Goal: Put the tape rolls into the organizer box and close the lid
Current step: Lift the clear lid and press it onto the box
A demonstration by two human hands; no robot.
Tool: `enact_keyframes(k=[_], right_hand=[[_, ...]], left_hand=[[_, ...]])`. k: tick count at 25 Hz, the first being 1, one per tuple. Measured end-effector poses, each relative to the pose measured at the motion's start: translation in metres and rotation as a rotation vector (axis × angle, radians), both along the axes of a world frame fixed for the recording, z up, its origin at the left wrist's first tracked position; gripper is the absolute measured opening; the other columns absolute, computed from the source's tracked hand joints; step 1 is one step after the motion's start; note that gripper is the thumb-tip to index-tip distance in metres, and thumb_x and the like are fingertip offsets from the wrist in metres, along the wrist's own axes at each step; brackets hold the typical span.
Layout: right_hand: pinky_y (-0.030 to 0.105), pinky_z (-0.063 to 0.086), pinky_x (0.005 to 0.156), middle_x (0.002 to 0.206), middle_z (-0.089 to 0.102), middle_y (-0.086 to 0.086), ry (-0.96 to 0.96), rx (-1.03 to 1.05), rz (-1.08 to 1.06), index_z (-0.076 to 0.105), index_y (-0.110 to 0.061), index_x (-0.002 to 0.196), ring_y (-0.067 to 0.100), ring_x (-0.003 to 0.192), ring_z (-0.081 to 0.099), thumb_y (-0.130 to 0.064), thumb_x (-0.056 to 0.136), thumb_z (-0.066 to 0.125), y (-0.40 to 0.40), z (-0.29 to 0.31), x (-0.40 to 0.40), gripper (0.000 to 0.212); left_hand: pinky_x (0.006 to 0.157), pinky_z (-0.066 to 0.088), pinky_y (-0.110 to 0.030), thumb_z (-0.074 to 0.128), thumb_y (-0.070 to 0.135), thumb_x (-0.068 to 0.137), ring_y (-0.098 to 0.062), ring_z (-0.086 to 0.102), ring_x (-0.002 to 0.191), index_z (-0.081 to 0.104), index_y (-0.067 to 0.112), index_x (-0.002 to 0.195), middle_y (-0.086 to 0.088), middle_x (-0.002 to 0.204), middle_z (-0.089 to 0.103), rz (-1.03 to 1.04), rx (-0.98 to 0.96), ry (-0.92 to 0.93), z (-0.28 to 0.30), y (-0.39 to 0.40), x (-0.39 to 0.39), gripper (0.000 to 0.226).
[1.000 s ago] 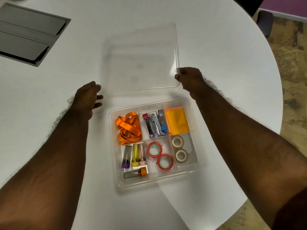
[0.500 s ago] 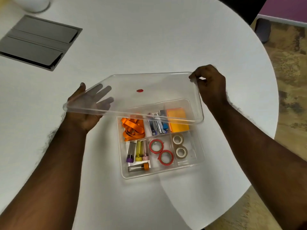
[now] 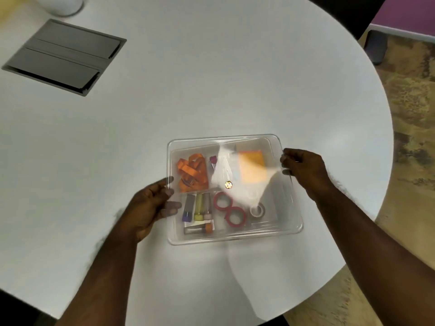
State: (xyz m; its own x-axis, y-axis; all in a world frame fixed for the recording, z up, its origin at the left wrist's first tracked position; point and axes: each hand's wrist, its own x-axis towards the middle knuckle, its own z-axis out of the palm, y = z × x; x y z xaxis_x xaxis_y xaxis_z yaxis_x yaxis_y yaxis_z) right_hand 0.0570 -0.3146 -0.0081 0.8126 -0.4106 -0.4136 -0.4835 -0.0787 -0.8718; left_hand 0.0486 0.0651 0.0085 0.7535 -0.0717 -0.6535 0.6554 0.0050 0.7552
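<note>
Lid (image 3: 235, 147), clear plastic, sits over the organizer box (image 3: 235, 235) on the white round table (image 3: 211, 90); I can't tell if it's fully seated, glare washes out the middle. Left hand (image 3: 150, 208) is at the lid's left edge, thumb on top near the rim, fingers (image 3: 174, 204) curled under/against the side, so it's gripping lid and maybe box wall too. Right hand (image 3: 303, 168) is at the right edge nr the far corner, fingertips pinched on the lid rim, rest of the hand loosely curled. Thru the lid I see both red tape rolls (image 3: 229, 211) touching each other in the front-middle compartment, and one beige tape roll (image 3: 257, 210) just right of them in the front-right compartment; a 2nd beige one may be under the glare, can't tell. Orange strap (image 3: 193, 170) is in the back-left compartment, orange pad (image 3: 251, 165) back-right, small tubes (image 3: 199, 207) w/ coloured caps front-left. Grey hatch (image 3: 63, 57) is set into the table far left, well apart from the box. White rounded object (image 3: 62, 4) at the top-left edge, cropped.
</note>
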Motion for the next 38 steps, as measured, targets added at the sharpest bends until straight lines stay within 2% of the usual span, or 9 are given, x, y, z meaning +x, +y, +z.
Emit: enact_keyframes(k=[2, 7, 10, 13, 18, 24, 28, 32, 38], right_hand=[[0.026, 0.061, 0.064, 0.095, 0.069, 0.011, 0.012, -0.083, -0.016, 0.064, -0.002, 0.118, 0.017, 0.073, 0.065, -0.004, 0.086, 0.067, 0.003, -0.009, -0.004, 0.032], [0.035, 0.053, 0.089, 0.086, 0.071, -0.001, 0.045, -0.287, -0.010, 0.071, -0.018, 0.109, 0.018, 0.087, 0.066, -0.015, 0.081, 0.070, 0.013, -0.020, 0.007, 0.029], [0.038, 0.050, 0.097, 0.101, 0.074, 0.006, 0.071, -0.340, 0.015, 0.071, -0.016, 0.110, 0.021, 0.100, 0.066, -0.017, 0.081, 0.070, 0.019, -0.025, 0.014, 0.029], [0.039, 0.049, 0.098, 0.110, 0.073, 0.008, 0.090, -0.351, 0.034, 0.071, -0.014, 0.110, 0.024, 0.105, 0.065, -0.014, 0.082, 0.066, 0.022, -0.032, 0.016, 0.028], [0.044, 0.051, 0.095, 0.108, 0.073, 0.008, 0.129, -0.331, 0.039, 0.071, -0.017, 0.108, 0.026, 0.102, 0.066, -0.017, 0.081, 0.066, 0.018, -0.037, 0.020, 0.027], [0.038, 0.052, 0.070, 0.089, 0.069, 0.013, 0.247, -0.074, 0.037, 0.068, -0.010, 0.110, 0.023, 0.069, 0.061, -0.010, 0.082, 0.068, 0.012, -0.029, 0.034, 0.029], [0.043, 0.054, 0.081, 0.105, 0.069, 0.014, 0.255, 0.032, 0.117, 0.068, -0.013, 0.105, 0.032, 0.091, 0.066, -0.029, 0.089, 0.064, 0.010, -0.021, 0.049, 0.023], [0.044, 0.053, 0.082, 0.102, 0.067, 0.011, 0.290, 0.027, 0.109, 0.065, -0.014, 0.104, 0.029, 0.088, 0.063, -0.048, 0.089, 0.059, 0.013, -0.021, 0.071, 0.038], [0.045, 0.055, 0.081, 0.094, 0.063, 0.010, 0.374, 0.049, 0.085, 0.061, -0.011, 0.104, 0.031, 0.089, 0.062, -0.051, 0.084, 0.064, 0.012, -0.033, 0.082, 0.044]], left_hand=[[0.081, 0.058, -0.042, 0.055, 0.003, 0.096, -0.018, 0.070, 0.075, 0.065, 0.019, 0.123, 0.006, 0.073, 0.065, 0.004, 0.117, 0.003, -0.012, -0.009, -0.014, 0.033], [0.083, 0.059, -0.049, 0.070, 0.012, 0.085, -0.026, 0.064, 0.069, 0.066, 0.016, 0.125, 0.000, 0.074, 0.066, 0.019, 0.479, -0.110, -0.027, -0.019, -0.020, 0.040], [0.086, 0.057, -0.054, 0.065, 0.031, 0.077, -0.037, 0.070, 0.083, 0.067, 0.022, 0.123, -0.003, 0.086, 0.071, -0.042, 0.612, -0.134, -0.033, -0.018, -0.018, 0.047], [0.086, 0.057, -0.054, 0.063, 0.024, 0.084, -0.038, 0.070, 0.089, 0.068, 0.021, 0.122, -0.008, 0.098, 0.073, -0.049, 0.668, -0.133, -0.035, -0.018, -0.012, 0.039], [0.084, 0.059, -0.054, 0.065, 0.016, 0.089, -0.035, 0.070, 0.086, 0.068, 0.016, 0.121, -0.006, 0.087, 0.070, -0.053, 0.588, -0.099, -0.044, -0.015, -0.005, 0.032], [0.068, 0.058, -0.037, 0.063, 0.010, 0.093, -0.030, 0.067, 0.091, 0.066, 0.014, 0.121, -0.012, 0.105, 0.070, 0.073, 0.361, 0.094, -0.048, -0.010, -0.002, 0.029], [0.062, 0.055, -0.031, 0.064, 0.013, 0.093, -0.029, 0.068, 0.096, 0.066, 0.018, 0.121, -0.011, 0.113, 0.070, 0.068, 0.318, 0.153, -0.047, -0.007, 0.001, 0.029], [0.060, 0.054, -0.029, 0.061, 0.014, 0.095, -0.027, 0.068, 0.096, 0.065, 0.019, 0.123, -0.011, 0.115, 0.070, 0.062, 0.321, 0.154, -0.046, -0.009, -0.001, 0.029], [0.058, 0.053, -0.028, 0.060, 0.013, 0.095, -0.026, 0.068, 0.092, 0.065, 0.019, 0.122, -0.012, 0.112, 0.070, 0.061, 0.341, 0.125, -0.049, -0.011, -0.001, 0.028]])
